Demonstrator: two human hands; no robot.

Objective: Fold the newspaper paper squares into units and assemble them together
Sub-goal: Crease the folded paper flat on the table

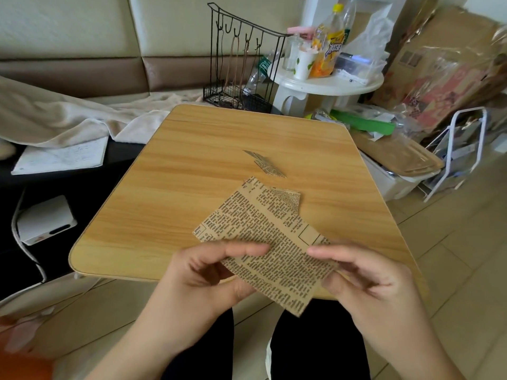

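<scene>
A brown newspaper square point(270, 250) is lifted over the near edge of the wooden table point(192, 165), turned like a diamond. My left hand point(208, 272) pinches its left side, thumb on top. My right hand point(365, 275) pinches its right corner in the same way. More newspaper squares point(288, 200) lie flat on the table just beyond it, partly hidden by the held one. A folded newspaper unit point(267, 164) lies farther back near the table's middle.
A black wire rack point(241, 64) stands behind the table's far edge. A white round side table point(329, 80) with bottles and cups is at the back right. Cardboard and bags crowd the right side; a blanket and notebook point(60, 157) lie at left.
</scene>
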